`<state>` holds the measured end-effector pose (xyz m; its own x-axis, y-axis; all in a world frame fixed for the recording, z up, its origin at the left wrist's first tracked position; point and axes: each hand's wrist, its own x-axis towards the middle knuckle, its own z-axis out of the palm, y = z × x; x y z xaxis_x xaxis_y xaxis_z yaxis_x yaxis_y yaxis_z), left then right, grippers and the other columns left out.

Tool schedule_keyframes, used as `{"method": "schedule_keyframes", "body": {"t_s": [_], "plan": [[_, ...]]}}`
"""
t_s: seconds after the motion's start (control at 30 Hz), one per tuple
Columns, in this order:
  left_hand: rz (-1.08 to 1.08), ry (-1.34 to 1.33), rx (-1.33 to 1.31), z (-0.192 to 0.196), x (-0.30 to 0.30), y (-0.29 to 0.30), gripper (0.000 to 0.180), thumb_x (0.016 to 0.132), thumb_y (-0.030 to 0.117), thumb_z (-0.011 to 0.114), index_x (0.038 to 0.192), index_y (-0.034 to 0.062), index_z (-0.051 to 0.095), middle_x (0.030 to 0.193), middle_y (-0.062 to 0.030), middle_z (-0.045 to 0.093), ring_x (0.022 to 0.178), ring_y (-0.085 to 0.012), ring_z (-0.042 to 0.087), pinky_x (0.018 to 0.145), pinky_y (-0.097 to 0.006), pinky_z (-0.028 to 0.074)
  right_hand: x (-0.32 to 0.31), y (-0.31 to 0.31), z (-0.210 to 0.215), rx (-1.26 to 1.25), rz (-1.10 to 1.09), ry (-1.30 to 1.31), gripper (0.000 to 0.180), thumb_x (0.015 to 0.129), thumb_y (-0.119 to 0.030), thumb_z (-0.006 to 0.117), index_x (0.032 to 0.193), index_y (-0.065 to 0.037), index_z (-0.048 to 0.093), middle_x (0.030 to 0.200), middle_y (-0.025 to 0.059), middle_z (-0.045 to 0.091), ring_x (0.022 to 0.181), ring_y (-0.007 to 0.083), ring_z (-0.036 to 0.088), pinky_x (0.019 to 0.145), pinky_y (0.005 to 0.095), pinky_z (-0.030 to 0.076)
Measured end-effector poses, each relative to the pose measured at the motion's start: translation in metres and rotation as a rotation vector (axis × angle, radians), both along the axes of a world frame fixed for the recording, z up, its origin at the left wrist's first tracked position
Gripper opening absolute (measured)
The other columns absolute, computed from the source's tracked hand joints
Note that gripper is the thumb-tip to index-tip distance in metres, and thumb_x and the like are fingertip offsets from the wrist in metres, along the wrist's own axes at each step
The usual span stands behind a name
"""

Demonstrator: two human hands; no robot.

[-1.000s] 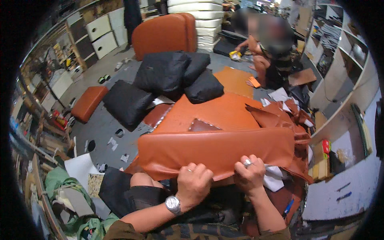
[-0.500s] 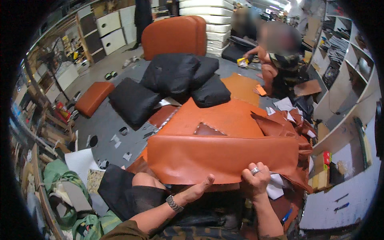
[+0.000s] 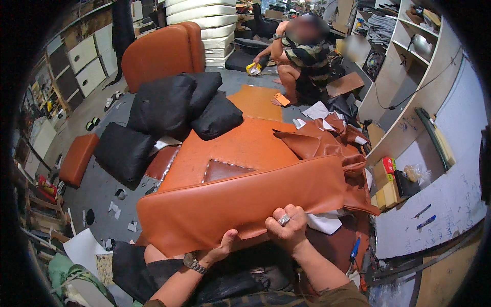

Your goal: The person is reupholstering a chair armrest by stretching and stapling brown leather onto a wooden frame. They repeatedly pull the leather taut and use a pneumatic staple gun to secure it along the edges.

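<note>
- Right hand (image 3: pixel 286 227): fingers clenched on loose lower edge of brown cushion (image 3: pixel 245 198).
- Left hand (image 3: pixel 218 250): thumb at same edge, fingers hidden; can't tell the grip.
- Cushion just beyond both hands; probably light, soft, slippery. Loose edge likely best hold.
- Farther: orange sheet (image 3: pixel 245 139), black pillows (image 3: pixel 161 105).

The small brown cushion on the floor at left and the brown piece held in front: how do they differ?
The held brown piece is long, its lower edge loose and uneven; the small brown cushion is a compact block with no loose edge showing. The held brown piece is clasped at its lower edge by the right grip; the small brown cushion lies on the grey floor. Both are reddish-brown and smooth-looking.
</note>
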<state>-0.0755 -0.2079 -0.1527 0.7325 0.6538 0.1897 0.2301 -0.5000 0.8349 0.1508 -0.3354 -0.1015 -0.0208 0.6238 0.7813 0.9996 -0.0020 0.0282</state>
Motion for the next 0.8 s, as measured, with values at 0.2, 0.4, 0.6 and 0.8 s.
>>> {"method": "schedule_keyframes", "body": {"t_s": [0.2,0.4,0.6,0.8], "plan": [[0.079,-0.187,0.231,-0.008,0.006,0.004,0.044,0.107,0.04,0.07,0.134,0.005,0.072,0.127,-0.018,0.075,0.12,-0.0404,0.07,0.105,-0.051,0.054,-0.038,-0.016,-0.034,0.1,-0.065,0.363,0.043,0.066,-0.01,0.092,0.092,-0.018,0.06,0.096,0.0036,0.058,0.088,0.0281,0.057,0.086,0.0471,0.04],[0.138,-0.095,0.042,-0.003,0.021,0.029,0.034,0.109,0.04,0.07,0.105,0.0069,0.08,0.099,-0.0099,0.08,0.093,-0.0307,0.075,0.088,-0.043,0.059,-0.056,-0.005,-0.045,0.055,0.313,1.633,0.061,0.092,-0.043,0.091,0.131,-0.005,0.064,0.121,0.007,0.067,0.116,0.0233,0.061,0.104,0.0379,0.046],[0.045,-0.095,-0.05,0.024,0.029,0.045,0.035,0.11,0.039,0.068,0.104,0.0064,0.079,0.1,-0.0096,0.079,0.092,-0.0289,0.074,0.087,-0.043,0.057,-0.021,0.04,-0.03,-0.023,0.409,1.598,0.057,0.114,-0.047,0.062,0.141,0.002,0.065,0.141,0.0093,0.068,0.132,0.022,0.061,0.118,0.037,0.041],[0.076,-0.215,-0.06,0.012,0.027,0.042,0.04,0.112,0.043,0.064,0.119,0.0048,0.075,0.118,-0.0133,0.076,0.107,-0.0294,0.071,0.096,-0.044,0.055,-0.017,0.038,-0.03,-0.112,0.273,1.62,0.053,0.114,-0.045,0.061,0.143,0.0,0.064,0.142,0.0094,0.068,0.134,0.0235,0.06,0.118,0.0379,0.041]]}}
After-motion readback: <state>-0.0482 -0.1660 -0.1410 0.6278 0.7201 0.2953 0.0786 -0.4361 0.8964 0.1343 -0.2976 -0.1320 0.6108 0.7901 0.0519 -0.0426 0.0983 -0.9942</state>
